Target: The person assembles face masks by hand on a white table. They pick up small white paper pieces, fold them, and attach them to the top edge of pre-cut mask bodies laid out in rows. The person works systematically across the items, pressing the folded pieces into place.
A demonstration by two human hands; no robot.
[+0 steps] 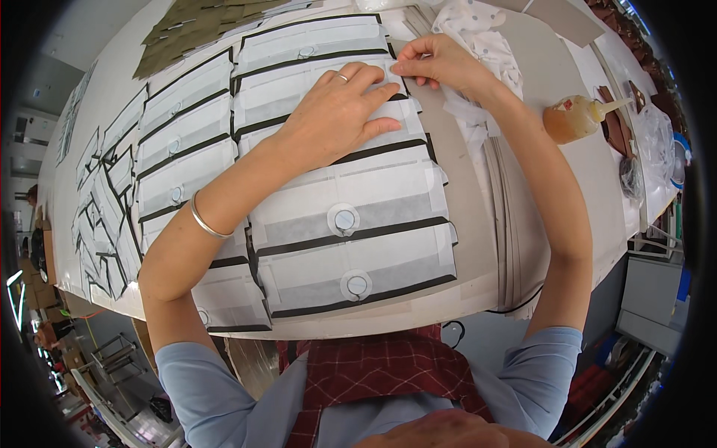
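Observation:
Overlapping rows of white fabric panels [351, 187] with black edges cover the table, most bearing a small round disc [344, 219]. My left hand [336, 112] lies across panels in the upper part of the right-hand column, its fingers and thumb spread, with nothing held. At the right end of the same column, my right hand [437, 63] has thumb and forefinger pinched together beside a panel's edge. Whatever sits between those fingertips is too small to tell. The left hand's fingertips are close to the right hand's.
A squeeze bottle of amber liquid [573, 119] lies tilted on the right. Behind my right hand is crumpled white dotted cloth [478, 37]. Olive fabric pieces [194, 33] are layered at the far left; a loose heap of black-edged panels [104, 224] lies left. Clear plastic [653, 131] is at far right.

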